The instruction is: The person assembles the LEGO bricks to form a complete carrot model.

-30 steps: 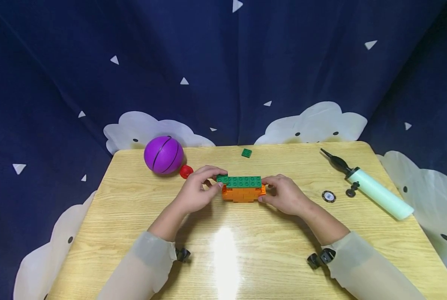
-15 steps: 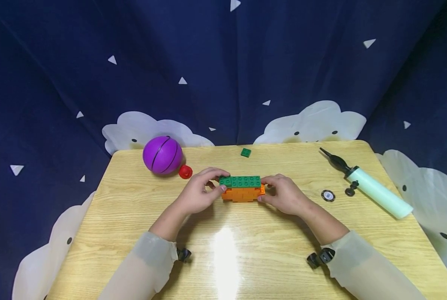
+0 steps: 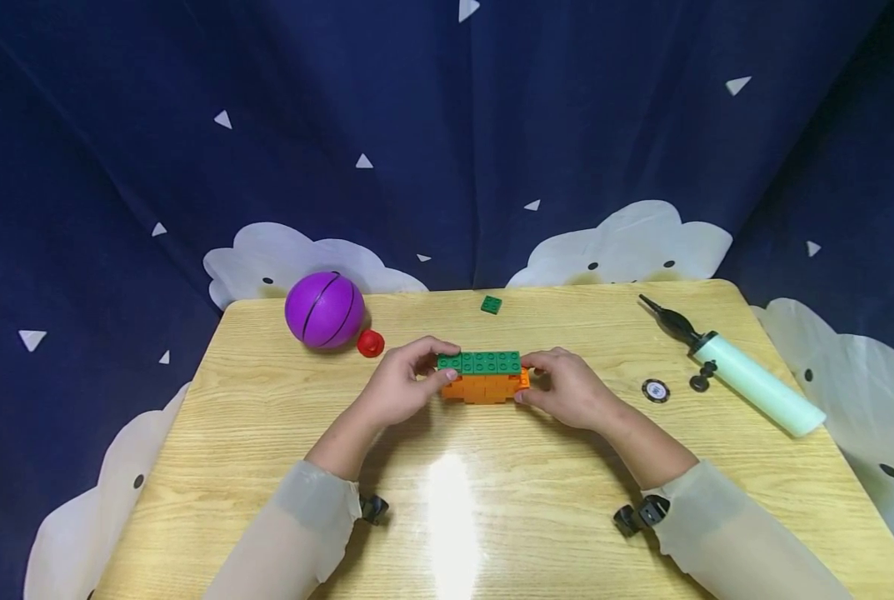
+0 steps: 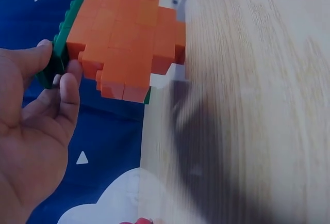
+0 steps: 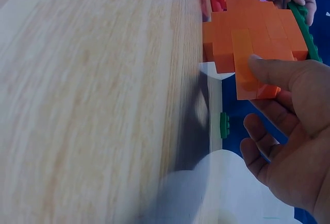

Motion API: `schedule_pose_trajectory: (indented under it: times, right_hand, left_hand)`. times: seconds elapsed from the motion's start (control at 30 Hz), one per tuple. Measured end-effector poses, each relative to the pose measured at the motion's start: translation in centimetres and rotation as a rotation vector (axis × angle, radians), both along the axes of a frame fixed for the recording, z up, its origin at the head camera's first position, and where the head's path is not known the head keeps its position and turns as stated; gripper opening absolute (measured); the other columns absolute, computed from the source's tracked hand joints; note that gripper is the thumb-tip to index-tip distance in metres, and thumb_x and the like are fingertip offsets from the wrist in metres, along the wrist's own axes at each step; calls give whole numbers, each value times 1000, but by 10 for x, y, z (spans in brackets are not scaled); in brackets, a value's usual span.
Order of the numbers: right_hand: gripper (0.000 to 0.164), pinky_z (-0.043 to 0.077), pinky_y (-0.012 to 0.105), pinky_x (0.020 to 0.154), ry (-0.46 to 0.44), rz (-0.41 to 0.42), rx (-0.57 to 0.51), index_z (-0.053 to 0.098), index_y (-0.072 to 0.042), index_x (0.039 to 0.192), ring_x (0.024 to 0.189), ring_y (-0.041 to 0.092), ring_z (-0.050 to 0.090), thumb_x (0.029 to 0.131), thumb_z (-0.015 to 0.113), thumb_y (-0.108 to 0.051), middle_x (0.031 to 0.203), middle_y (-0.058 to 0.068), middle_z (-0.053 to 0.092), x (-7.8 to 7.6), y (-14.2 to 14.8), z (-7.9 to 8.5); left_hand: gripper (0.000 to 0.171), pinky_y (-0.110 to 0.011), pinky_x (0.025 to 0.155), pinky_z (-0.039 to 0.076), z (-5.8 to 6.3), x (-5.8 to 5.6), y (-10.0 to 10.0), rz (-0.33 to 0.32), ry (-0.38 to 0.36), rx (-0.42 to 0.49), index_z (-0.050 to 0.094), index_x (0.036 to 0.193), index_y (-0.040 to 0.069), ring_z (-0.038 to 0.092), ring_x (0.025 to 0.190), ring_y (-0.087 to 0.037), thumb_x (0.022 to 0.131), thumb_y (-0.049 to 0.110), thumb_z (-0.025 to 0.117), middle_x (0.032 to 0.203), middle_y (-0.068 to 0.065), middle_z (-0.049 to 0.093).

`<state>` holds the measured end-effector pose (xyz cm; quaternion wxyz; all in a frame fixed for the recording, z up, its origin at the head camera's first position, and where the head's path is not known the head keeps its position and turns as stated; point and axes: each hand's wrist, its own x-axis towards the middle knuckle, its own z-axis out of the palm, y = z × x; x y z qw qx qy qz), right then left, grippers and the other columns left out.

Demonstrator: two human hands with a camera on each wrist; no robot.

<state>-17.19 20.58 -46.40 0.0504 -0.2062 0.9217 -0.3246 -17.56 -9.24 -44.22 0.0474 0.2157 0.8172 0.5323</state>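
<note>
A structure of orange toy building bricks stands on the table, topped by a row of green studded plates. At its left end my left hand pinches the end green plate between thumb and fingers. In the left wrist view that plate lies against the orange bricks; whether it is fully pressed down I cannot tell. My right hand holds the orange right end, its thumb lying on the near face of a brick. The orange shape is stepped, wide in the middle.
One loose green plate lies by the table's far edge. To the left are a purple ball and a small red hat-shaped piece. A pale green hand pump, a black piece and a round chip lie right.
My left hand has shifted slightly right, bringing the end green plate from an offset, raised position into line with the green row. The right hand keeps its hold.
</note>
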Motion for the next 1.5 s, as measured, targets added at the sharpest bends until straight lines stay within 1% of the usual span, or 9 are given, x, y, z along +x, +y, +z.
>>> schedule_pose_trajectory:
  times: [0.13,0.27,0.67,0.8,0.9,1.0,1.1,1.33,1.5]
  right_hand:
    - [56,55,49,94,-2,0,-6,66,-1,135,113,32,63,88,85,-26,125,14,68,0,0,0]
    - [56,55,49,94,2,0,-10,66,0,135,113,32,63,88,85,-25,126,14,69,0,0,0]
    - [55,55,48,94,4,5,-6,66,-1,135,112,31,63,89,84,-26,126,13,69,0,1,-1]
    - [55,55,48,94,6,11,-9,66,-1,134,112,31,63,89,84,-27,127,13,69,0,1,-1]
    - [56,55,48,94,12,14,-12,66,-1,134,112,31,63,89,84,-27,128,14,69,0,1,-2]
    - [56,55,48,94,15,14,-15,66,-1,135,112,31,63,89,84,-27,129,14,68,-1,1,-3]
    - [56,55,48,94,13,13,-16,66,-2,135,112,31,62,89,84,-28,130,14,68,-1,0,-3]
    - [57,55,48,94,15,13,-11,66,-1,135,112,31,63,89,84,-27,130,14,68,0,1,-2]
    - [56,55,49,95,12,7,-14,66,-1,134,113,31,63,88,85,-27,129,14,69,-1,0,-2]
  left_hand:
    - [28,-33,72,50,-1,0,-1,6,-29,16,74,123,25,57,82,-22,96,15,76,96,4,71]
    - [27,-31,71,50,-2,0,0,11,-43,16,74,123,26,56,82,-21,97,16,75,96,5,71]
    - [28,-31,66,47,-5,2,3,29,-12,35,74,122,23,54,76,-23,96,13,76,83,-2,62]
    - [29,-36,70,51,-7,2,2,27,4,23,74,123,24,58,78,-24,96,15,76,91,4,68]
    - [32,-40,77,54,-9,1,-1,26,39,-4,73,126,25,63,89,-22,96,17,77,108,8,73]
    - [44,-41,84,54,-12,1,-3,27,46,-23,68,136,27,63,103,-18,94,19,80,126,8,71]
    - [58,-45,88,53,-16,1,-6,27,12,-25,62,144,31,60,113,-19,91,19,83,136,6,66]
    - [75,-48,94,53,-28,-1,-8,10,-71,-91,52,151,32,58,119,-23,86,24,88,129,6,63]
    - [66,-44,96,54,-35,-1,-7,17,-75,-139,58,145,24,62,119,-21,86,24,88,125,5,66]
